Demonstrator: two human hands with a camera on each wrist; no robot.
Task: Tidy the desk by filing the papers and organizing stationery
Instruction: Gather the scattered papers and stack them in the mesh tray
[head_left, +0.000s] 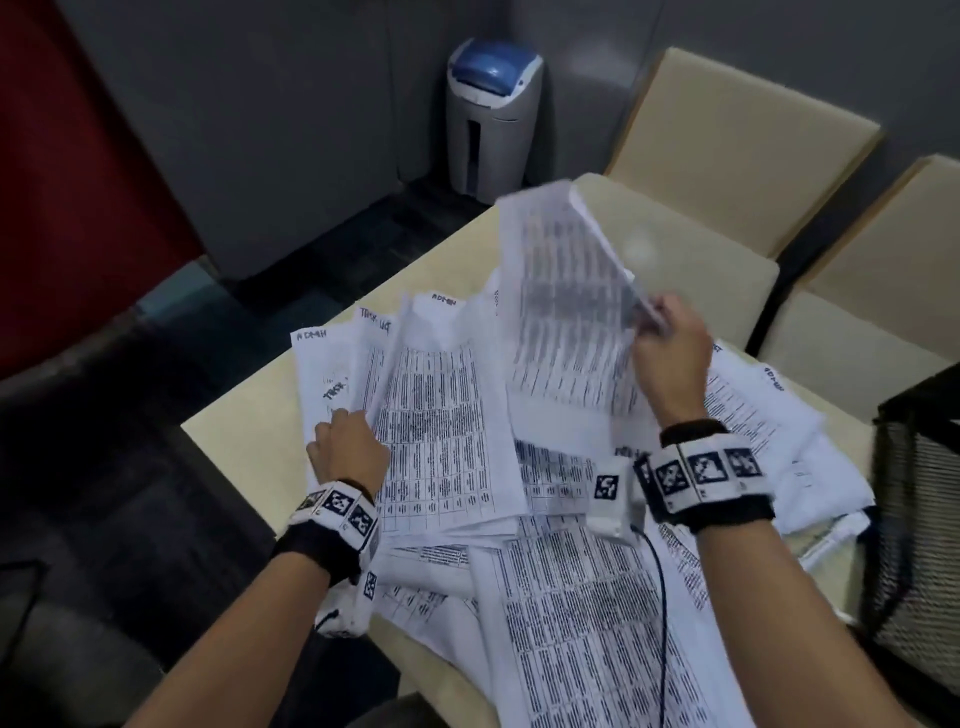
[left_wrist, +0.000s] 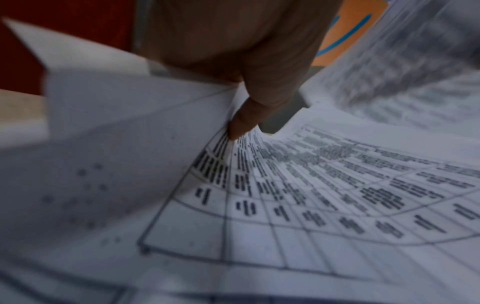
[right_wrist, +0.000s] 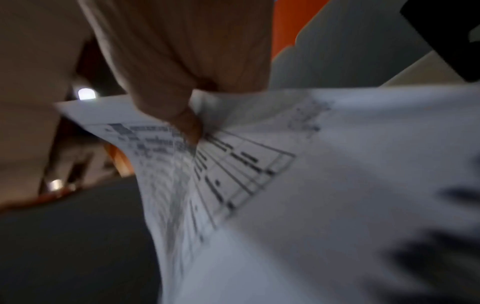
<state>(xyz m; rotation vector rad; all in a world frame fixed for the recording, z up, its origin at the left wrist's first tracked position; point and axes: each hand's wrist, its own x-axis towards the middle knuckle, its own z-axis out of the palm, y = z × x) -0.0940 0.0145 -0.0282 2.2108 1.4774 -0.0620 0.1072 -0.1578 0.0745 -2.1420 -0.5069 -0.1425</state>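
Printed papers sprawl across the desk nearest the viewer. Farther off, the right hand pinches a raised sheet by its right edge, while the left hand grips a lifted sheaf lying leftward, lengthwise away.

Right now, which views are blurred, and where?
Head view: the lifted sheet in the right hand is motion-smeared, the papers on the desk sharper. Left wrist view: soft throughout, table print near the left hand readable as bars only. Right wrist view: heaviest smear, dim, lower right worst.
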